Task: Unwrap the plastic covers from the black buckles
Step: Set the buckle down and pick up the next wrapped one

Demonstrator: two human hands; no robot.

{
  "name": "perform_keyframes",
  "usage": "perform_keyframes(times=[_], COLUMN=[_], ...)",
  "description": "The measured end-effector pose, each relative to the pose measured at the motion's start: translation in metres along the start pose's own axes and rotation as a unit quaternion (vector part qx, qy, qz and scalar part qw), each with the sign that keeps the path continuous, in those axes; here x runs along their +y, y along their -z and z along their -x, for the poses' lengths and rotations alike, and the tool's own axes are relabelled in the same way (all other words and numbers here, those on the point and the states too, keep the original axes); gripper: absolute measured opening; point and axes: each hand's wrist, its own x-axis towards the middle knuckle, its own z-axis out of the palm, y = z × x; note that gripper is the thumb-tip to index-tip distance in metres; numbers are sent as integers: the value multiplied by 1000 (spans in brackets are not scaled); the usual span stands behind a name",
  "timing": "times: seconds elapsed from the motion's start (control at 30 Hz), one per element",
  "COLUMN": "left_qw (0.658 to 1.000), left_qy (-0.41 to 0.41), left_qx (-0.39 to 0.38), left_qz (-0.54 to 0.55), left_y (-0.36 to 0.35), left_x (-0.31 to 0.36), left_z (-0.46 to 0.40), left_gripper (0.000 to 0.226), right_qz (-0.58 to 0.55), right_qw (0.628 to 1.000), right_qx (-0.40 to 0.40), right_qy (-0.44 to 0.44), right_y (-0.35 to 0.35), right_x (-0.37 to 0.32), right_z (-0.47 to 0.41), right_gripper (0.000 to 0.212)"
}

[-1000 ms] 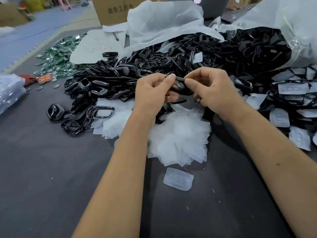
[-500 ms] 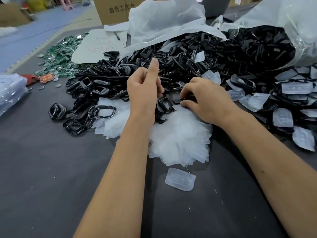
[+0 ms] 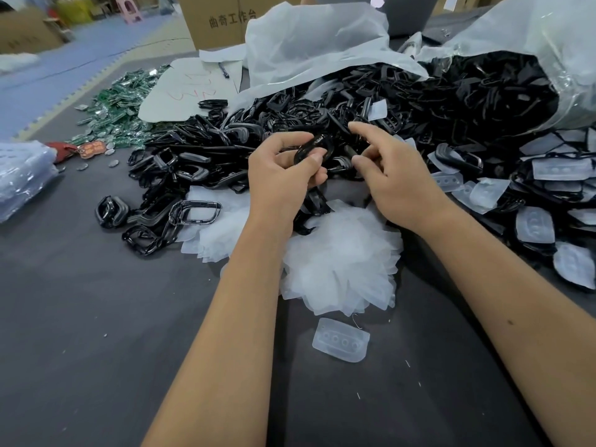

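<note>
My left hand [image 3: 283, 175] grips a black buckle [image 3: 314, 146] between thumb and fingers, held just above the heap. My right hand [image 3: 396, 175] hovers close beside it, its fingers loosely curled with nothing visibly in them. A big pile of black buckles [image 3: 290, 124] spreads across the dark table, spilling from a clear bag [image 3: 548, 59] at the right. Beneath my hands lies a mound of peeled white plastic covers [image 3: 338, 262]. One single cover [image 3: 341, 340] lies apart nearer to me. Still-covered buckles [image 3: 535, 224] lie at the right.
Green packets [image 3: 119, 104] are scattered at the back left, with a sheet of white paper [image 3: 190, 88] beside them. A cardboard box [image 3: 222, 21] stands behind. A stack of clear bags [image 3: 22, 175] sits at the left edge. The grey table surface [image 3: 96, 350] stretches toward me.
My left hand dropped from a raised position and now grips a buckle. My right hand lifted off the pile and moved in beside the left hand.
</note>
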Motion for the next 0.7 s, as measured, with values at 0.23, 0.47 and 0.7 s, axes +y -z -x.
perform_keyframes(times=[0.23, 0.47, 0.7], left_qw=[999, 999, 999], left_qy=[35, 41, -5], left_qx=[-11, -5, -7], left_qz=[16, 22, -44], left_y=[-3, -3, -3], left_x=[-4, -2, -3], left_z=[-4, -5, -2], left_gripper=[29, 43, 28], right_qz=[-329, -357, -378], right_qw=[932, 919, 912], right_qx=[21, 90, 107], right_qy=[-154, -137, -119], right_y=[-2, 4, -1], right_x=[-2, -1, -9], right_z=[-2, -1, 1], right_gripper=[18, 19, 11])
